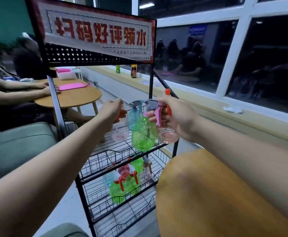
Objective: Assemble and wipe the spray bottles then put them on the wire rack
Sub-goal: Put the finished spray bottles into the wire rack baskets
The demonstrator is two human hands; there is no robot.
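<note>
Left hand: fingers curled round the orange sprayer head of a clear spray bottle, held upright at the top shelf; whether its base touches the wire cannot be told.
Right hand: grips two bottles by their necks at once, a green spray bottle with a pink trigger and a pale pink spray bottle with a red-orange trigger, both hanging over the shelf's front right corner.
Blue spray bottle: upright on the top shelf, between the two hands.
Wire rack: black and tiered.
Lower bottles: green, blue and red-trimmed, lying heaped in the basket below.
Step in hand: racking; the three held bottles carry sprayer heads, so assembly appears done.
Next move: probably seat the clear bottle and release it. The right hand's pair then needs free wire beside the blue bottle and a level set-down, one bottle at a time.
</note>
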